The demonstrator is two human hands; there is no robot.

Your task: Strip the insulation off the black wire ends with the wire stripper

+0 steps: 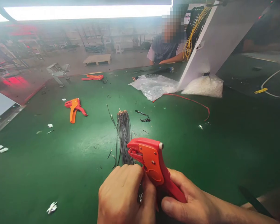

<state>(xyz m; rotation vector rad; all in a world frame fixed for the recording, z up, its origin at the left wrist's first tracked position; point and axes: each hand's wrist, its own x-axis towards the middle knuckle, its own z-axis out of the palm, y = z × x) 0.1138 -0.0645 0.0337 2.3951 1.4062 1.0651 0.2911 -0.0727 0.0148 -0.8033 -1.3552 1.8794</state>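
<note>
My right hand [189, 199] grips the handles of a red and orange wire stripper [151, 160], its jaws pointing left over a bundle of thin black wires [124, 130]. The bundle lies lengthwise on the green table [235, 140], with bare copper ends at the far end. My left hand [126, 196] is closed around the near end of the bundle, right next to the stripper's jaws.
A second orange stripper [74, 107] lies at left and a third [92, 77] farther back. A red wire [191, 101], clear plastic bags [154, 85] and a white panel [214, 40] sit behind. A person [168, 49] sits at the far edge. Wire scraps dot the table.
</note>
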